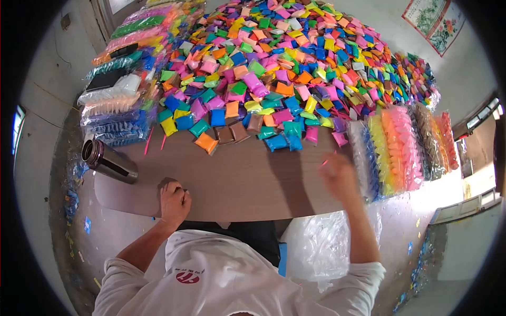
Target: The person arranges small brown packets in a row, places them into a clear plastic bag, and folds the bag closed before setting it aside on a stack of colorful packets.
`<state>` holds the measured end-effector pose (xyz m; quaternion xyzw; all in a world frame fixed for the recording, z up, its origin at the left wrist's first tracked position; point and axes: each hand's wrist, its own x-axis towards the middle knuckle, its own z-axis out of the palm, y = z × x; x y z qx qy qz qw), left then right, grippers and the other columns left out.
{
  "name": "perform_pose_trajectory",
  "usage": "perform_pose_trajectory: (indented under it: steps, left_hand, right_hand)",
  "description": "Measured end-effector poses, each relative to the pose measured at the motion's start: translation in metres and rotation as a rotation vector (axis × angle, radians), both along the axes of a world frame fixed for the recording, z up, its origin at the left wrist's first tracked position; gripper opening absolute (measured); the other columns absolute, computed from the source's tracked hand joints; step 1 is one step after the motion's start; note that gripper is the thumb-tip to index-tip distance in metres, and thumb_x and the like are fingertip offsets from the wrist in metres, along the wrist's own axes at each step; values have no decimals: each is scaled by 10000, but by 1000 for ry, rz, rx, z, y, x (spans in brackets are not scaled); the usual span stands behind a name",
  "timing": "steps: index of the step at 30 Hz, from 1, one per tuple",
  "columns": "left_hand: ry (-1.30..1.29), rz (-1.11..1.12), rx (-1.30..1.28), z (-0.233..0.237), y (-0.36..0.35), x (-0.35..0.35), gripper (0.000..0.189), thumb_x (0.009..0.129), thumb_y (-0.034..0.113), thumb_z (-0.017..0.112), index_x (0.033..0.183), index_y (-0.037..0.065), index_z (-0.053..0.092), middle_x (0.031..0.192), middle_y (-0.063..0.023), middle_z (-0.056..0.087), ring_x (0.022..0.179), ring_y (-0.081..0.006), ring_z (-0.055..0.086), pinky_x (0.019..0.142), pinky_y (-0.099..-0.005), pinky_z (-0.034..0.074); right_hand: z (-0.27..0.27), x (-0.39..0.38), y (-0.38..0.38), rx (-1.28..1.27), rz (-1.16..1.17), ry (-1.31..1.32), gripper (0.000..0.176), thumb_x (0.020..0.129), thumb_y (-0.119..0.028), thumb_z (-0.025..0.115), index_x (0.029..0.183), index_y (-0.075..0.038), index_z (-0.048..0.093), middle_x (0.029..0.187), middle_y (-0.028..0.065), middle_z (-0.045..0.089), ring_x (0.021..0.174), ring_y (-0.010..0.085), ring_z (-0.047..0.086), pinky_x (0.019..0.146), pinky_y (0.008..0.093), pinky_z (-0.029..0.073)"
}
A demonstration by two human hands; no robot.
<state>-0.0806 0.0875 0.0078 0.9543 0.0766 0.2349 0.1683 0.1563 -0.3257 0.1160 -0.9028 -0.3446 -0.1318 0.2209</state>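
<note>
My left hand [175, 203] rests at the near edge of the brown table [232, 179], its fingers curled into a fist. Nothing shows in it. Toward the right side of the table, my right hand [340, 178] is smeared by motion. A thin pink stick [324, 163] shows at its fingertips; whether the hand grips it cannot be told. Beyond both hands, a big heap of small colourful packets [284, 79] covers the back of the table. Blue packets [276, 142] and an orange packet [206, 142] lie at its front edge.
A dark metal flask [109, 162], without a lid, stands at the left. Packed clear bags of packets are stacked at the left [113, 113] and right [392, 150]. A black phone-like slab [105, 79] lies on the left stack. Clear plastic [319, 247] hangs below the table.
</note>
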Motion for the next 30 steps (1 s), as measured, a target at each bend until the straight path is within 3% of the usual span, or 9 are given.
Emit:
perform_pose_trajectory:
  steps: [3, 6, 9, 13, 30]
  left_hand:
    - [-25, -21, -11, -1, 2, 0, 130, 789, 85, 676, 700, 17, 610, 973, -111, 568, 915, -327, 558, 809, -462, 415]
    - [-38, -44, -49, -3, 4, -4, 115, 787, 93, 682, 717, 20, 628, 981, -106, 573, 904, -327, 560, 804, -460, 417]
    - [-66, -64, -94, -4, 6, -5, 115, 786, 105, 691, 725, 24, 636, 984, -102, 577, 892, -323, 562, 796, -456, 420]
    - [-50, -65, -164, -2, 6, -6, 168, 782, 93, 700, 679, 29, 584, 975, -95, 580, 882, -322, 559, 794, -457, 417]
    - [27, -139, -262, 6, 14, -7, 171, 785, 130, 702, 665, 52, 609, 952, -53, 587, 872, -274, 559, 783, -434, 408]
  right_hand:
    - [-74, -24, 80, 103, 126, 82, 335, 868, -257, 738, 1074, -3, 666, 1139, 190, 658, 1033, 372, 630, 892, 451, 515]
    - [-101, -48, 142, 112, -18, -122, 302, 878, -226, 718, 1073, -5, 653, 1154, 181, 636, 1028, 380, 597, 897, 458, 487]
    - [-109, -53, 155, 74, -111, -102, 276, 883, -181, 691, 1087, -2, 640, 1170, 180, 616, 1018, 390, 567, 909, 477, 463]
    - [-114, -53, 153, 80, -101, -118, 260, 876, -149, 675, 1088, -4, 636, 1165, 188, 621, 1024, 399, 573, 900, 482, 468]
    - [-107, -56, 160, 54, -101, -122, 248, 866, -49, 619, 1101, 28, 606, 1177, 218, 611, 1058, 411, 570, 916, 489, 470]
